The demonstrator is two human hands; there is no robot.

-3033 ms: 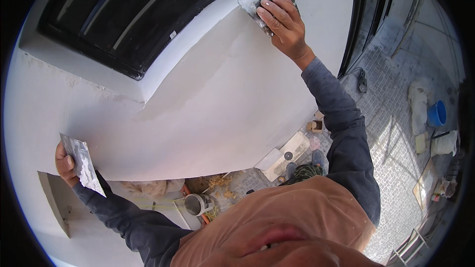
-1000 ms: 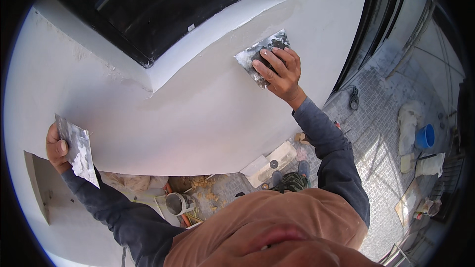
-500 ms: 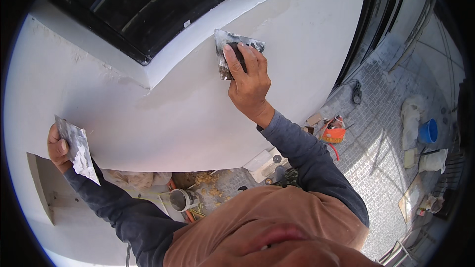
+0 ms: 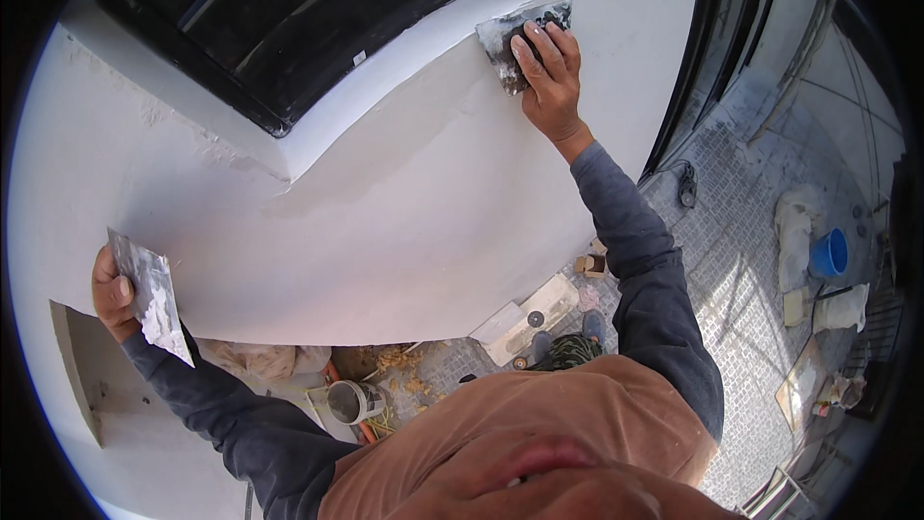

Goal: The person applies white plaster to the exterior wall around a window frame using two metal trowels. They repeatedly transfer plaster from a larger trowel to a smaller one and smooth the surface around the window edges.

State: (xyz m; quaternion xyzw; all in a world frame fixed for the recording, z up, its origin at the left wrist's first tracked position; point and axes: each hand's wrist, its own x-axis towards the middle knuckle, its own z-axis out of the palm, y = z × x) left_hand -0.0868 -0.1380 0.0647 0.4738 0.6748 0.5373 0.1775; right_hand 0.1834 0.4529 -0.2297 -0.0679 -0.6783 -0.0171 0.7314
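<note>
My right hand (image 4: 551, 77) grips a plastering trowel (image 4: 500, 46) by its dark handle, the metal blade against the wall just below the window ledge's right end. White smears cover the blade. Over at the left, my left hand (image 4: 112, 291) is closed around a second flat metal blade, a putty knife (image 4: 152, 291), with white paste heaped toward its lower end. That blade is held apart from the wall's damp area. The white wall (image 4: 385, 241) carries a slightly darker, damp-looking strip of fresh coat (image 4: 404, 135) under the ledge.
A dark-framed window (image 4: 289, 29) is recessed above the ledge (image 4: 356, 106). Below stand a bucket (image 4: 354, 402), a long pale board (image 4: 525, 323) and a small cardboard box (image 4: 591, 262). On the paved floor at right are a blue bucket (image 4: 828, 253) and white sacks (image 4: 797, 231).
My right hand has slid the trowel up and to the right along the wall beneath the ledge. The left hand with its putty knife has stayed almost in place.
</note>
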